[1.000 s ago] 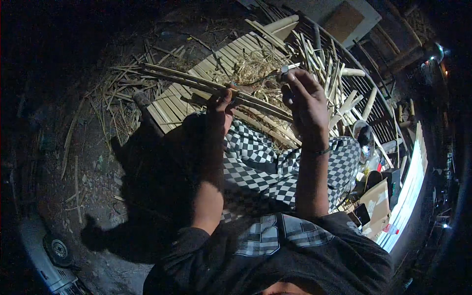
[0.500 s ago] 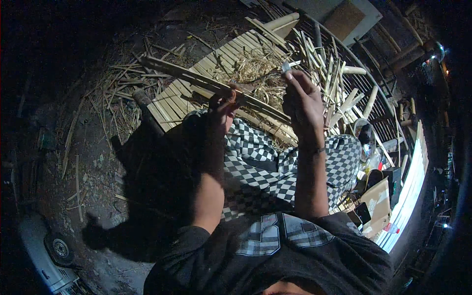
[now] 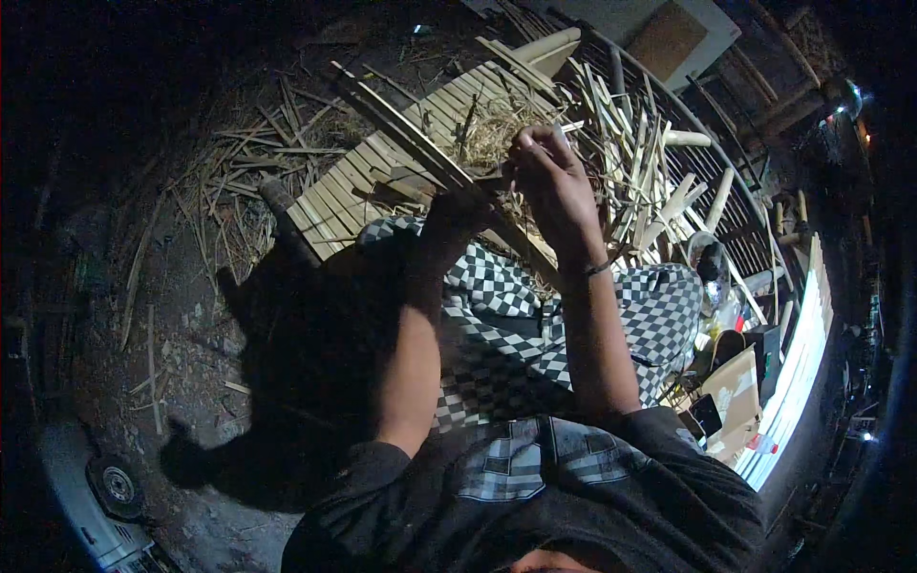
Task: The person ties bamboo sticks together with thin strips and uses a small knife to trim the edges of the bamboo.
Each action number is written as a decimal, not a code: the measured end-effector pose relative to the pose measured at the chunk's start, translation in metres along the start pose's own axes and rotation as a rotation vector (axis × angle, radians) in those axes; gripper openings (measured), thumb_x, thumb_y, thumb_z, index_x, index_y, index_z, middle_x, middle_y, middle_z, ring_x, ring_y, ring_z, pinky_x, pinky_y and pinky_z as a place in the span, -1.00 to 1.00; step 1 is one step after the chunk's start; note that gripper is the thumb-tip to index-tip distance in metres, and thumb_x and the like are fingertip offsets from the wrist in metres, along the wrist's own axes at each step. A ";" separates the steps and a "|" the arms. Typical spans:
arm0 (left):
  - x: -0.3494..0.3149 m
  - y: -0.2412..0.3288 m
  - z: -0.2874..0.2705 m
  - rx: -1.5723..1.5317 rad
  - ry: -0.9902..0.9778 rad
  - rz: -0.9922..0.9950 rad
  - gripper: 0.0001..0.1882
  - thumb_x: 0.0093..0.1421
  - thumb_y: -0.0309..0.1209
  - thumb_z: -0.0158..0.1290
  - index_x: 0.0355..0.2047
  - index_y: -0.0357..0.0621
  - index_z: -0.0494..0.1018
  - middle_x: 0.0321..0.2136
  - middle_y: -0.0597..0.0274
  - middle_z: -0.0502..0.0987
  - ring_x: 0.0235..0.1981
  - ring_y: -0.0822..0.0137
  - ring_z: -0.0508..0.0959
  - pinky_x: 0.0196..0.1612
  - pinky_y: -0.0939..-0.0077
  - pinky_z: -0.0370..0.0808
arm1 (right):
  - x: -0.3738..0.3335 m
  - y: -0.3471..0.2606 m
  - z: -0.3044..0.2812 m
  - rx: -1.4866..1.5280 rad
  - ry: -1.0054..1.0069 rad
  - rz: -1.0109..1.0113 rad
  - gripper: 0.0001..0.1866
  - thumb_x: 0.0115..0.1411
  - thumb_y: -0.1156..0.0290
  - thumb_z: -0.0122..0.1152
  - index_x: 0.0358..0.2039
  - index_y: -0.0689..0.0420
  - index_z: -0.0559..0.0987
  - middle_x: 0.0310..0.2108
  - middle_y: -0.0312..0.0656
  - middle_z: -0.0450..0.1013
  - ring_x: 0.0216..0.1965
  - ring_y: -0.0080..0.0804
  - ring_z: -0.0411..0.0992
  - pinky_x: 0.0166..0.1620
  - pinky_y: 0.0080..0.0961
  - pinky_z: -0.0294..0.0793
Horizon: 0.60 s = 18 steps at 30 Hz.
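Observation:
My left hand (image 3: 457, 215), in deep shadow, is closed round a pair of long, narrow bamboo strips (image 3: 406, 134). The strips slant from the far left, across the slatted bamboo bench, down toward my lap. Just right of them, close to the left hand, my right hand (image 3: 556, 186) has its fingers curled together. What those fingers hold is mostly hidden; a small pale-grey bit shows beside them. Under both hands lie curly bamboo shavings (image 3: 497, 134) on the bench (image 3: 334, 196). My legs, in black-and-white checked cloth (image 3: 506, 306), are below.
Split bamboo pieces (image 3: 239, 162) litter the ground at left, and more split strips (image 3: 659, 191) are heaped at right. A cardboard box (image 3: 735, 401) stands by my right side, near a long white sheet (image 3: 798, 372). A vehicle's wheel (image 3: 117, 482) shows at lower left.
The bamboo strips have swung steeper, their far end moving right and away from me. My right hand has come left and nearer the strips, its fingers curling inward.

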State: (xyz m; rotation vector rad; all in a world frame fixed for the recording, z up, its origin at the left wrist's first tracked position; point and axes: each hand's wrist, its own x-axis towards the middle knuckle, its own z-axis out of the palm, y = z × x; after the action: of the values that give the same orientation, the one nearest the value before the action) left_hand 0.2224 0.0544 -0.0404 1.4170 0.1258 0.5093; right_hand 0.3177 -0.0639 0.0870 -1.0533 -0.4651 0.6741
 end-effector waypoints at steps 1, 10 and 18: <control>0.000 0.008 0.003 0.226 -0.035 0.060 -0.90 0.13 -0.42 0.12 -0.36 -0.17 0.54 -0.46 0.13 0.55 -0.43 0.24 0.56 -0.37 0.35 0.48 | -0.001 -0.003 0.004 0.031 0.016 0.047 -0.86 0.26 0.36 0.12 -0.25 0.14 0.48 -0.42 -0.32 0.40 -0.45 -0.56 0.40 -0.40 -0.61 0.45; 0.001 0.005 0.007 0.856 -0.135 0.239 -0.76 0.14 -0.30 0.15 -0.28 -0.23 0.56 -0.40 0.27 0.60 -0.40 0.45 0.55 -0.33 0.46 0.47 | 0.026 0.023 -0.002 -0.076 0.044 -0.047 -0.81 0.25 0.33 0.15 -0.20 0.15 0.50 -0.34 -0.28 0.47 -0.36 -0.58 0.44 -0.25 -0.62 0.48; -0.008 0.001 0.001 0.084 -0.033 0.142 -0.71 0.12 -0.27 0.17 -0.23 -0.21 0.56 -0.35 0.25 0.61 -0.34 0.45 0.56 -0.22 0.50 0.50 | 0.030 0.014 0.012 -0.039 0.051 0.019 -0.87 0.28 0.40 0.08 -0.23 0.18 0.45 -0.41 -0.27 0.40 -0.41 -0.48 0.43 -0.27 -0.47 0.52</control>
State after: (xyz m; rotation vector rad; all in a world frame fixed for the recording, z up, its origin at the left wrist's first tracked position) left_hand 0.2148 0.0505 -0.0408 1.5228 0.0205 0.6028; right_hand 0.3273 -0.0309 0.0809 -1.1108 -0.4259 0.6552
